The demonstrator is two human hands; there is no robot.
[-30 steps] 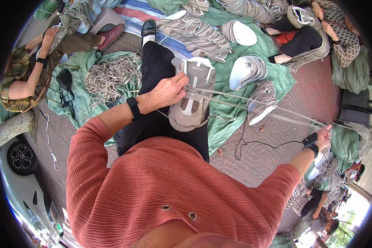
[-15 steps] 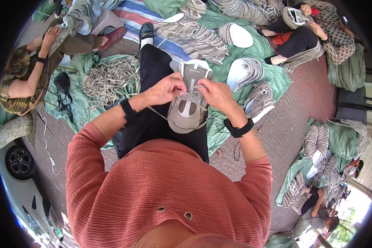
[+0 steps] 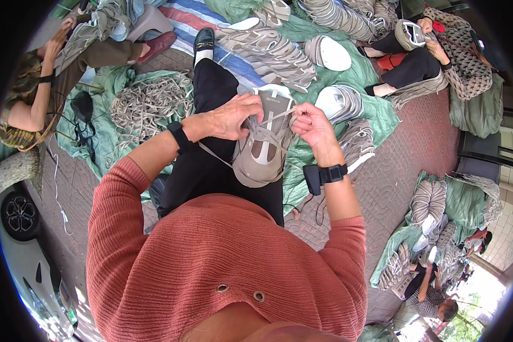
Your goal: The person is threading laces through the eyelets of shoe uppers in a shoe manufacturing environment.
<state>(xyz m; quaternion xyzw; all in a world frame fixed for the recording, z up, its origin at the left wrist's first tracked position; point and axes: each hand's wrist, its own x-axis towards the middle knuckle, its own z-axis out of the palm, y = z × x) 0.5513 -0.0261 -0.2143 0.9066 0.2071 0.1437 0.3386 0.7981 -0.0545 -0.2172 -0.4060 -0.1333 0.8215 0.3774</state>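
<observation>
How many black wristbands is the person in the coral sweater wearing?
2: one wristband behind the left hand, another behind the right hand. The sleeves could hide more.

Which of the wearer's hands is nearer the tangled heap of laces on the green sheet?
Left: the left hand is at the grey shoe, on the side facing the lace heap; the right hand is farther, on the shoe's other side.
</observation>
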